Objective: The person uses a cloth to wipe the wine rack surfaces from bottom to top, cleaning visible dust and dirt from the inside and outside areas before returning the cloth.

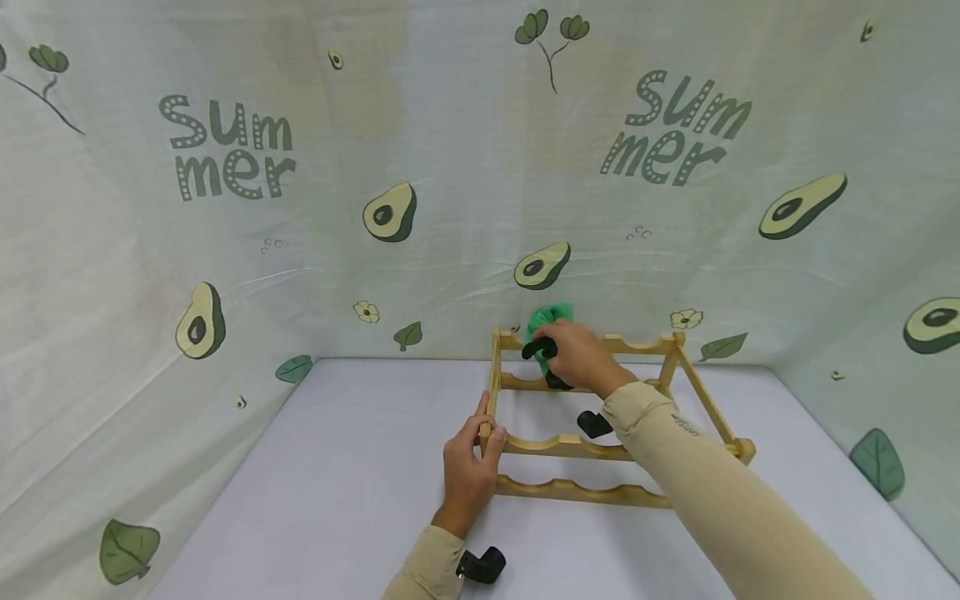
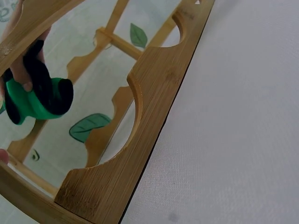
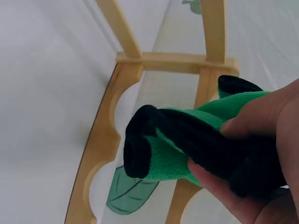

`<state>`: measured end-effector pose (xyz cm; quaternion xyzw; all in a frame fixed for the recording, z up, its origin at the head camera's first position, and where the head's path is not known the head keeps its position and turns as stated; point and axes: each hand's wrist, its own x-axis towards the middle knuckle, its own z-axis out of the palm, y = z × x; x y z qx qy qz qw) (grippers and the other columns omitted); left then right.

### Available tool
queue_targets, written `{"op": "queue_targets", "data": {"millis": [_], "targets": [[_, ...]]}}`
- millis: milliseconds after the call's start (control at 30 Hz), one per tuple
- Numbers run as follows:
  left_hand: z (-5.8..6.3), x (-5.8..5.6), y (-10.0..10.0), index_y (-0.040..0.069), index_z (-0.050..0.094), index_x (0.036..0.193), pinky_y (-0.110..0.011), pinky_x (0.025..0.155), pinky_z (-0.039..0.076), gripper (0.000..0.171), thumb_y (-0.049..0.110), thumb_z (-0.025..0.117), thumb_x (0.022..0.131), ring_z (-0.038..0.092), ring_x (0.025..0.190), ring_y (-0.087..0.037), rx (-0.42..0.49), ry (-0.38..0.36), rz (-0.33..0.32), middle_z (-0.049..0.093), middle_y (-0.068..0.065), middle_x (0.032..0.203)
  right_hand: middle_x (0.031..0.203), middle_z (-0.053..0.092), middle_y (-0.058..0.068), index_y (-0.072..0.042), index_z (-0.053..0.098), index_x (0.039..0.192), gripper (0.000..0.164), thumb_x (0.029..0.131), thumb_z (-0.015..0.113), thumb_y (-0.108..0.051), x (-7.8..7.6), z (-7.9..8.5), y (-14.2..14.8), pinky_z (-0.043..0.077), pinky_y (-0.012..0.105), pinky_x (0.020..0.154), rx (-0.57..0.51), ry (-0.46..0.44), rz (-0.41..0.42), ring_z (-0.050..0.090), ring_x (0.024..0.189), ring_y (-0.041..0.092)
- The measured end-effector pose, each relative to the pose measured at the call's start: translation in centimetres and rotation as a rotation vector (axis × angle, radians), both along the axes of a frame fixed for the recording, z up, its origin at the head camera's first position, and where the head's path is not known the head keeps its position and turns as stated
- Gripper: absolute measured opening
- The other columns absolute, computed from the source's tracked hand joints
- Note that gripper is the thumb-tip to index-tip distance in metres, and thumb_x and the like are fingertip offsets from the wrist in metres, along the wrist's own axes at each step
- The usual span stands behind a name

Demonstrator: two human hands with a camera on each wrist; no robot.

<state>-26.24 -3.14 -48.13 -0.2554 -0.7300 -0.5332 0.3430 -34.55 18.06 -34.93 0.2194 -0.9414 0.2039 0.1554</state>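
A light wooden rack with scalloped rails (image 1: 555,444) stands on the white table. My left hand (image 1: 468,471) holds its front left corner, thumb in front and fingers along the side bar. My right hand (image 1: 581,354) reaches over the rack and grips a bunched green cloth with black edging (image 1: 551,314) at the rear rails. In the right wrist view, the cloth (image 3: 168,163) is pinched between thumb and fingers, and its folded end sticks out past them. Whether it touches the rear upper rail is unclear. The left wrist view shows the lower front rail (image 2: 156,88) close up.
A white tabletop (image 1: 352,467) spreads around the rack. Behind it hangs a pale curtain (image 1: 465,150) printed with avocados, leaves and lettering. A black wrist camera (image 1: 483,567) sits at the left cuff, and another black camera (image 1: 595,423) is under the right wrist.
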Motion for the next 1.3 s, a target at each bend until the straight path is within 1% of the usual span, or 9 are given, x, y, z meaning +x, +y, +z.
{"op": "queue_targets", "data": {"millis": [233, 367, 567, 733, 833, 1000, 1133, 1200, 1300], "targets": [[0.0, -0.2, -0.3, 0.013, 0.061, 0.094, -0.027, 0.069, 0.054, 0.007, 0.012, 0.067, 0.096, 0.062, 0.119, -0.029, -0.021, 0.029, -0.003, 0.056, -0.014, 0.141, 0.118, 0.068, 0.014, -0.009, 0.071, 0.12, 0.041, 0.081, 0.065, 0.004, -0.6, 0.0, -1.6, 0.051, 0.043, 0.086, -0.045, -0.131, 0.081, 0.06, 0.102, 0.027], [0.1, -0.4, -0.6, 0.014, 0.063, 0.096, -0.027, 0.068, 0.054, 0.01, 0.01, 0.071, 0.093, 0.066, 0.112, -0.031, -0.017, 0.058, -0.007, 0.058, -0.014, 0.14, 0.125, 0.065, 0.016, -0.013, 0.069, 0.125, 0.043, 0.083, 0.07, -0.003, -0.5, 0.6, -1.0, 0.049, 0.043, 0.086, -0.144, -0.166, 0.057, 0.059, 0.103, 0.029], [0.7, -0.6, -0.9, 0.005, 0.068, 0.107, -0.031, 0.069, 0.056, 0.018, 0.004, 0.074, 0.09, 0.065, 0.113, -0.034, 0.013, 0.058, 0.005, 0.061, -0.017, 0.135, 0.134, 0.06, 0.018, -0.012, 0.065, 0.13, 0.046, 0.085, 0.072, -0.007, 0.8, 2.2, 1.3, 0.048, 0.05, 0.093, -0.286, -0.158, -0.014, 0.058, 0.115, 0.034], [2.4, 0.2, -1.0, -0.005, 0.067, 0.105, -0.04, 0.067, 0.059, 0.02, -0.005, 0.074, 0.086, 0.066, 0.108, -0.04, 0.085, 0.044, -0.002, 0.065, -0.025, 0.125, 0.14, 0.054, 0.018, -0.014, 0.06, 0.137, 0.048, 0.09, 0.071, -0.013, 2.5, 3.2, 4.0, 0.049, 0.05, 0.091, -0.374, -0.191, -0.096, 0.058, 0.114, 0.035], [3.4, 0.8, -1.0, -0.006, 0.068, 0.104, -0.038, 0.07, 0.058, 0.02, -0.007, 0.075, 0.085, 0.067, 0.105, -0.04, 0.121, 0.024, 0.009, 0.067, -0.026, 0.12, 0.142, 0.052, 0.02, -0.013, 0.058, 0.139, 0.049, 0.092, 0.071, -0.016, 3.9, 3.7, 5.8, 0.048, 0.053, 0.093, -0.411, -0.17, -0.142, 0.056, 0.117, 0.038], [3.5, 0.2, -1.5, -0.002, 0.069, 0.109, -0.035, 0.088, 0.053, 0.02, 0.0, 0.074, 0.089, 0.065, 0.114, -0.026, 0.161, -0.112, 0.03, 0.07, -0.012, 0.122, 0.148, 0.046, 0.021, -0.012, 0.055, 0.142, 0.053, 0.092, 0.073, -0.019, 6.1, 3.8, 8.6, 0.045, 0.054, 0.096, -0.508, -0.131, -0.194, 0.051, 0.124, 0.041], [3.0, -0.8, -2.2, 0.006, 0.07, 0.112, -0.041, 0.104, 0.042, 0.021, 0.009, 0.074, 0.092, 0.057, 0.124, -0.017, 0.161, -0.225, -0.016, 0.067, -0.001, 0.127, 0.151, 0.042, 0.021, -0.011, 0.052, 0.145, 0.056, 0.094, 0.073, -0.023, 8.0, 3.4, 10.2, 0.046, 0.046, 0.093, -0.573, -0.11, -0.226, 0.048, 0.125, 0.04], [3.2, -1.0, -2.5, 0.01, 0.071, 0.112, -0.046, 0.107, 0.039, 0.021, 0.009, 0.074, 0.091, 0.055, 0.126, -0.017, 0.145, -0.228, -0.031, 0.066, -0.002, 0.128, 0.152, 0.041, 0.02, -0.012, 0.052, 0.146, 0.058, 0.094, 0.073, -0.026, 9.1, 3.1, 10.9, 0.046, 0.037, 0.091, -0.599, -0.085, -0.252, 0.048, 0.126, 0.039], [3.7, -0.9, -2.6, 0.012, 0.071, 0.111, -0.046, 0.106, 0.038, 0.022, 0.006, 0.074, 0.089, 0.054, 0.123, -0.017, 0.108, -0.202, -0.016, 0.064, -0.002, 0.125, 0.15, 0.044, 0.018, -0.013, 0.053, 0.145, 0.058, 0.093, 0.074, -0.026, 10.5, 2.2, 11.7, 0.047, 0.022, 0.084, -0.64, -0.02, -0.294, 0.053, 0.12, 0.027]]}}
